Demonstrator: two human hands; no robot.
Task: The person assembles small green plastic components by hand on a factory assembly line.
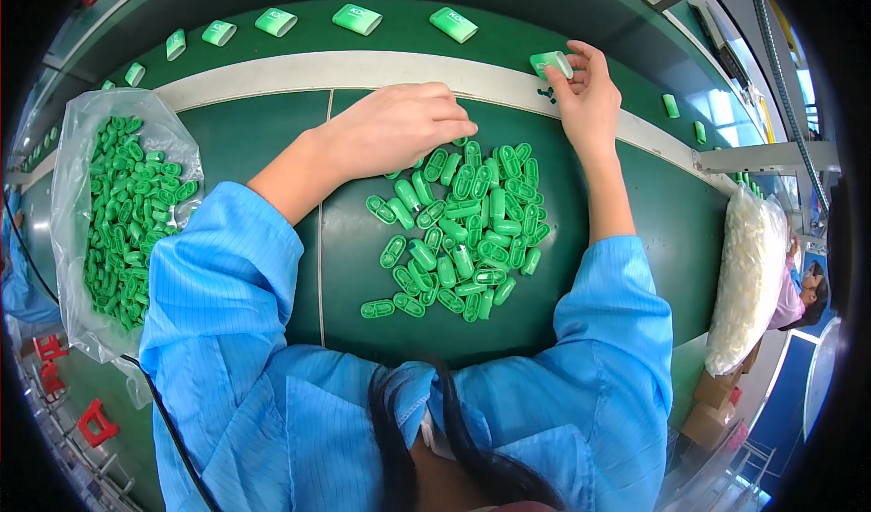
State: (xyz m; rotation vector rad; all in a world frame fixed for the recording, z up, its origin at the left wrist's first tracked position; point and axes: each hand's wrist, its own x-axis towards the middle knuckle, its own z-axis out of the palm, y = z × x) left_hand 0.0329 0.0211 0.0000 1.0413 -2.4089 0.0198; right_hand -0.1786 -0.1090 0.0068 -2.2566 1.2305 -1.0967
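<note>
My right hand (590, 95) pinches a light green and white oval sleeve (547, 63) between thumb and fingers, above the pale rail of the bench. My left hand (395, 129) is curled over the far left side of a pile of small green oval plastic caps (463, 208). Its fingertips are pressed together, and a bit of green shows just beneath them. Whether a cap is gripped there is hidden by the fingers. The caps lie loose on the dark green worktop (381, 258), some with their hollow side up.
Beyond the rail (299, 66), several green-white sleeves (357, 19) lie spaced along a green conveyor belt (399, 13). A clear plastic bag (68, 195) of green caps stands at left. At right sits a full bag of whitish pieces (753, 267); another person (798, 285) is beyond it.
</note>
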